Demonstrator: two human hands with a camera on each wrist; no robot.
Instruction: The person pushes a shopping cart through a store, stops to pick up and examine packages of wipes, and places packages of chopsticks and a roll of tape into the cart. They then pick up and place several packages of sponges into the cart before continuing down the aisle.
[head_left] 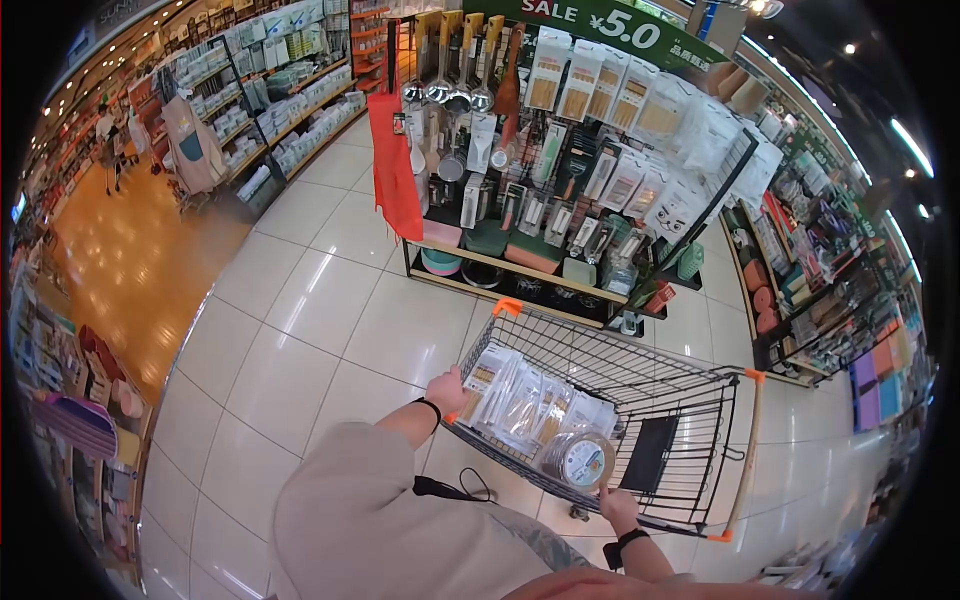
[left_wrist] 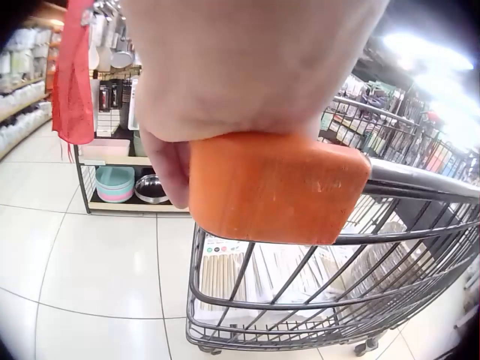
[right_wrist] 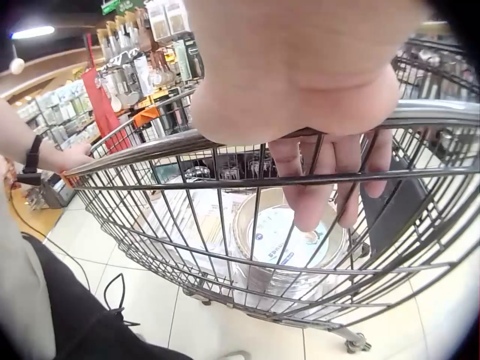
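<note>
A wire shopping cart [head_left: 652, 455] with orange corner caps stands in front of the person. My left hand [head_left: 447, 390] grips its rim at the near left corner, where the orange cap [left_wrist: 277, 187] sits under the palm in the left wrist view. Over the near side rail, my right hand [head_left: 619, 510] holds on with its fingers [right_wrist: 311, 206] bent down inside the basket. Just below those fingers is a round plastic-wrapped stack [head_left: 583, 464] with a white and blue label. White packets of thin tan sticks [head_left: 515, 405] lie beside it.
Beyond the cart stands a display rack [head_left: 540, 250] hung with ladles, packaged utensils and packets, with bowls on its low shelf. A red cloth [head_left: 398, 165] hangs at its left end. More shelves [head_left: 810, 290] line the right. Tiled floor [head_left: 300, 340] stretches left.
</note>
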